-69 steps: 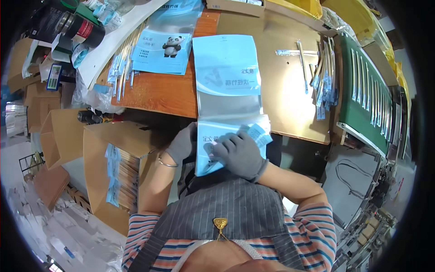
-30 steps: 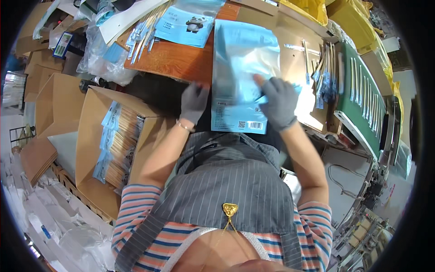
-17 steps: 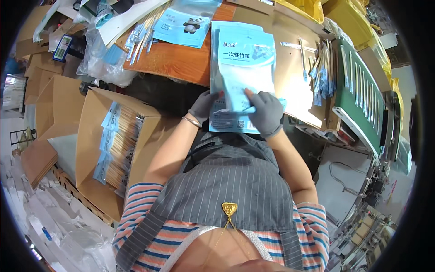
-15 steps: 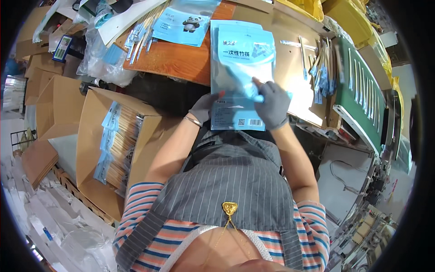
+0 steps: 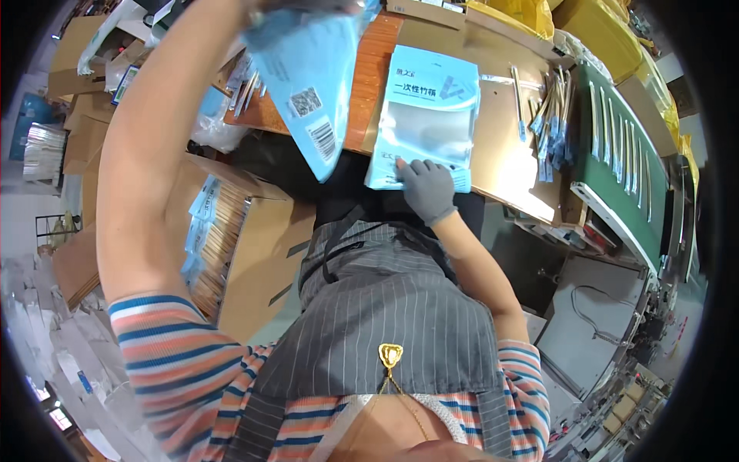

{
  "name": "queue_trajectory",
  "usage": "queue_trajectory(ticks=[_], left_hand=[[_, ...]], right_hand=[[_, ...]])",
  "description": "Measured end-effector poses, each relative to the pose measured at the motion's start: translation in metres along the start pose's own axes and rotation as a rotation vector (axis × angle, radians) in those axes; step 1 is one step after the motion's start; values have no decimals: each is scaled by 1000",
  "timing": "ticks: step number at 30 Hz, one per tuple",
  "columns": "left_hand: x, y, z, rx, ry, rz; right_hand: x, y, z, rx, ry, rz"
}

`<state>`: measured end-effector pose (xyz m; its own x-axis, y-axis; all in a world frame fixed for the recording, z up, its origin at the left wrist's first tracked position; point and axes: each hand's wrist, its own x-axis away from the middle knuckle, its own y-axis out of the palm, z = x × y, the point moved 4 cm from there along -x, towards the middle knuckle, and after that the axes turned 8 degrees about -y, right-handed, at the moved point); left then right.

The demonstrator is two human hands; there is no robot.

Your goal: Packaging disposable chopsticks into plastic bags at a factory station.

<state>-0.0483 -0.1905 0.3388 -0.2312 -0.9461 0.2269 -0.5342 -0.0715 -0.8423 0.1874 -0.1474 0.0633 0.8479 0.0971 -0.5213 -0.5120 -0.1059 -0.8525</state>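
At the top edge my left hand [image 5: 312, 5], in a grey glove and partly cut off, is closed on a blue plastic pouch [image 5: 296, 73]. The pouch hangs at a slant, with printed codes on its back. My right hand [image 5: 427, 189], also gloved in grey with a bare thumb tip, lies on the lower end of a flat blue pouch [image 5: 435, 85] with a clear window. Its thumb is apart from the fingers. That pouch lies over at least one more at the table's near edge.
Loose wrapped chopsticks [image 5: 548, 123] lie on the cardboard-covered right side of the table. Beyond them a green conveyor belt [image 5: 616, 146] carries a row of sticks. On the left stands an open carton [image 5: 262, 254] with packed chopsticks. Yellow bags [image 5: 593, 38] fill the far right.
My left arm has swung up and far to the left, now with a blue pouch. My right hand has moved left and nearer me, down onto the lower end of the pouch.
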Motion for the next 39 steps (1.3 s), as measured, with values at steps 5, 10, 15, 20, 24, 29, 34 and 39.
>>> queue_trajectory(ticks=[5, 10, 15, 20, 24, 29, 34, 39], left_hand=[[-157, 38, 119, 452, -476, -337], [-248, 206, 240, 436, -160, -139], [-254, 232, 291, 312, -49, -393], [-245, 234, 314, 203, 15, -588], [-234, 150, 295, 273, 140, -688], [-187, 86, 269, 733, -322, -712], [-123, 91, 276, 1430, -495, -267], [-14, 215, 264, 1765, -1538, 260]], right_hand=[[-4, 15, 4, -10, 124, -1], [31, 58, -13, -135, 141, -17], [34, 34, -18, -202, 166, -232], [32, 23, -20, -206, 139, -157], [49, 37, -16, -208, 172, -94], [46, -19, -25, -517, 106, -283], [111, -87, 50, -742, 1042, 134], [133, -25, 68, -1210, 1394, 263]])
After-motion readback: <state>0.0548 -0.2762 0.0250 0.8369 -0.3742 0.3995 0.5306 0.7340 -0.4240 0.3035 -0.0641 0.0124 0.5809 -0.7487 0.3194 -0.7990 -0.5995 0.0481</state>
